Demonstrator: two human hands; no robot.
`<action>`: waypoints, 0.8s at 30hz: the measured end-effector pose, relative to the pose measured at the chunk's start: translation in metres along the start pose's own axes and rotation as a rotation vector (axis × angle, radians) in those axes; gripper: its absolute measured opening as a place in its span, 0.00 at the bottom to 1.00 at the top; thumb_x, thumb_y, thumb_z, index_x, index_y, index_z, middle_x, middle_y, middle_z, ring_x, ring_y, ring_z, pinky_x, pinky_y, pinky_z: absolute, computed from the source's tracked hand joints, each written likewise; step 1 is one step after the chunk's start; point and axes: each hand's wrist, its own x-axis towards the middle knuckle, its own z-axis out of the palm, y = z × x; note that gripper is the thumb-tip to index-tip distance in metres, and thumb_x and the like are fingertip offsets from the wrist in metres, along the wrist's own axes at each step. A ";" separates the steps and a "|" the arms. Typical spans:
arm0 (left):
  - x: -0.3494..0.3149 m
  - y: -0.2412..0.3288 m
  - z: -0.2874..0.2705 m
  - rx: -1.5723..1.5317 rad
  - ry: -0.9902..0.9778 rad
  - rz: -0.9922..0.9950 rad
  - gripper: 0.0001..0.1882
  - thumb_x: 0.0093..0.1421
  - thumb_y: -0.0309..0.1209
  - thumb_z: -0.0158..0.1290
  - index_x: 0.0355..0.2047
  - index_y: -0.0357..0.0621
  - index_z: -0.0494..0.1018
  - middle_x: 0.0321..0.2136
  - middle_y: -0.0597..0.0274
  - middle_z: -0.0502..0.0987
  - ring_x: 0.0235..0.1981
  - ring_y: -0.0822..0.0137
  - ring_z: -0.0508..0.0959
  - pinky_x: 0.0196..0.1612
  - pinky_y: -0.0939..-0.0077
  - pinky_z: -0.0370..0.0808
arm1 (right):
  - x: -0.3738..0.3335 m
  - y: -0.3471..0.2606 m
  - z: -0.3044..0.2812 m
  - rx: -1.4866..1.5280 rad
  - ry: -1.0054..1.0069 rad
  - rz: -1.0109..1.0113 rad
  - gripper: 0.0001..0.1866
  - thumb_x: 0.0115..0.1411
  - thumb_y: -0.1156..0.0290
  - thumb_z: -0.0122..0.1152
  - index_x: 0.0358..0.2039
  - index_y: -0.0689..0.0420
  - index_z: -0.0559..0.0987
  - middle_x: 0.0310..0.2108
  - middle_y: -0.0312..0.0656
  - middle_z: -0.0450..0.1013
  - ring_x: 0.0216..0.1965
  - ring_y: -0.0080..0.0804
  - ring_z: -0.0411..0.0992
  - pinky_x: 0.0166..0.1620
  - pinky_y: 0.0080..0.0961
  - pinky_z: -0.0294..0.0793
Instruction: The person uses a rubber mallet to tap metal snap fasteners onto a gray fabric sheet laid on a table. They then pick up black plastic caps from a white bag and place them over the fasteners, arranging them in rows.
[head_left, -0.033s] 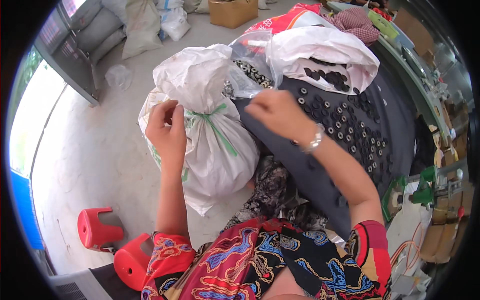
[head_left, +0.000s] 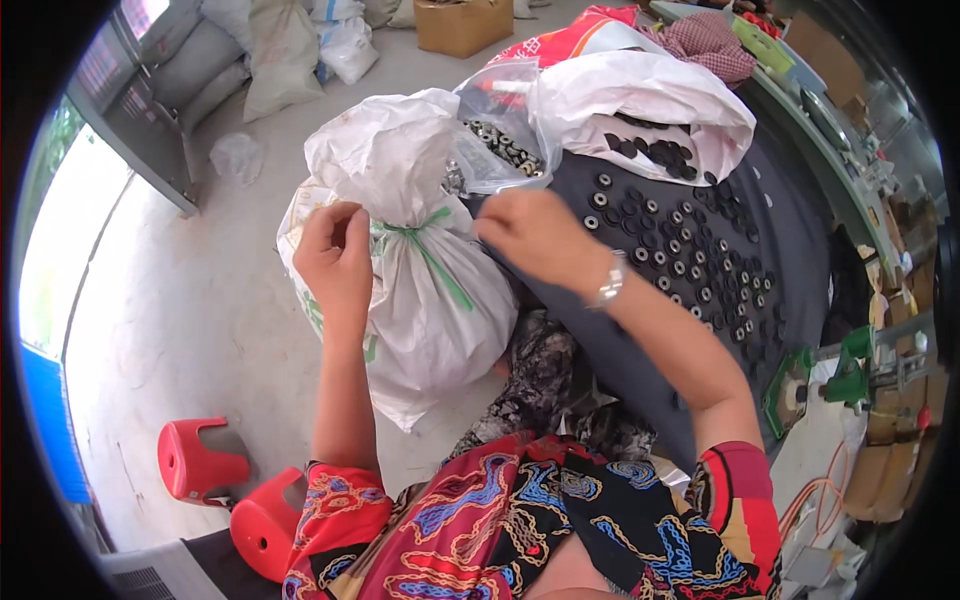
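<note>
My left hand [head_left: 337, 240] is raised over the left part of a stuffed white woven sack [head_left: 440, 330], its fingers curled and thumb bent in. My right hand [head_left: 540, 235] is closed too, above the near edge of a dark cloth [head_left: 620, 335], palm down. Whatever either hand may hold is too small or hidden to make out. The sack's neck is tied with a green strip [head_left: 440, 262]. Round black pieces with metal centres [head_left: 680, 268] are spread over the cloth. A clear plastic bag [head_left: 505, 178] of small metal parts lies just beyond my right hand.
An open white sack [head_left: 650, 95] with black discs lies at the cloth's far end. Red stools [head_left: 190, 460] stand on the floor at lower left. A green metal fixture [head_left: 850, 370] is at the right, near a long table [head_left: 830, 150]. A cardboard box [head_left: 465, 28] sits at the back.
My right hand has moved a little to the left and nearer to me, toward my left hand. My left hand has hardly moved.
</note>
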 end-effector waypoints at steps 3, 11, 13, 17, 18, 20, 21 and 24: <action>-0.010 -0.021 0.009 0.019 -0.152 -0.152 0.04 0.54 0.24 0.57 0.27 0.33 0.77 0.19 0.63 0.76 0.22 0.76 0.72 0.28 0.80 0.70 | 0.011 0.003 0.051 -0.091 0.119 0.019 0.11 0.56 0.66 0.57 0.32 0.61 0.78 0.30 0.48 0.74 0.35 0.46 0.75 0.38 0.41 0.74; -0.037 -0.027 0.026 0.553 -0.382 0.080 0.17 0.54 0.39 0.60 0.29 0.34 0.78 0.22 0.51 0.79 0.24 0.57 0.80 0.31 0.66 0.74 | 0.028 0.016 0.091 -0.308 -0.095 -0.150 0.08 0.54 0.69 0.54 0.31 0.58 0.78 0.30 0.48 0.76 0.33 0.46 0.77 0.37 0.40 0.76; -0.039 -0.032 0.026 0.501 -0.399 0.001 0.18 0.53 0.41 0.60 0.29 0.34 0.78 0.22 0.49 0.79 0.25 0.55 0.80 0.32 0.64 0.75 | 0.026 0.020 0.092 -0.231 -0.096 -0.091 0.09 0.55 0.68 0.54 0.31 0.59 0.79 0.29 0.50 0.77 0.32 0.47 0.77 0.37 0.41 0.76; -0.039 -0.034 0.027 0.452 -0.415 -0.047 0.16 0.54 0.38 0.60 0.29 0.33 0.78 0.23 0.50 0.80 0.25 0.59 0.80 0.32 0.67 0.75 | 0.022 0.017 0.097 -0.006 -0.114 0.064 0.12 0.56 0.65 0.53 0.28 0.61 0.78 0.28 0.54 0.76 0.33 0.51 0.76 0.38 0.44 0.74; -0.040 -0.035 0.028 0.485 -0.425 -0.019 0.16 0.54 0.37 0.60 0.29 0.32 0.78 0.23 0.51 0.80 0.24 0.60 0.80 0.32 0.68 0.75 | 0.019 0.018 0.095 0.126 -0.119 0.101 0.13 0.56 0.65 0.53 0.27 0.62 0.78 0.27 0.55 0.76 0.32 0.51 0.76 0.38 0.45 0.73; -0.040 -0.037 0.024 0.301 -0.516 -0.126 0.15 0.54 0.35 0.59 0.30 0.30 0.77 0.23 0.52 0.80 0.25 0.64 0.80 0.31 0.71 0.74 | 0.008 0.026 0.085 0.389 -0.126 0.176 0.15 0.56 0.64 0.52 0.26 0.64 0.77 0.27 0.56 0.76 0.32 0.53 0.75 0.38 0.45 0.72; -0.040 -0.038 0.023 0.206 -0.549 -0.182 0.15 0.54 0.33 0.59 0.30 0.29 0.77 0.23 0.52 0.80 0.25 0.66 0.79 0.31 0.72 0.74 | 0.006 0.023 0.078 0.319 -0.099 0.156 0.15 0.57 0.64 0.52 0.26 0.65 0.77 0.27 0.56 0.75 0.31 0.52 0.75 0.38 0.43 0.72; -0.042 -0.041 0.029 -0.090 -0.562 -0.320 0.14 0.53 0.31 0.59 0.31 0.27 0.75 0.24 0.53 0.80 0.27 0.69 0.79 0.31 0.75 0.73 | -0.004 0.005 0.065 0.352 -0.039 0.174 0.14 0.58 0.66 0.53 0.26 0.66 0.75 0.24 0.51 0.73 0.28 0.42 0.72 0.35 0.35 0.71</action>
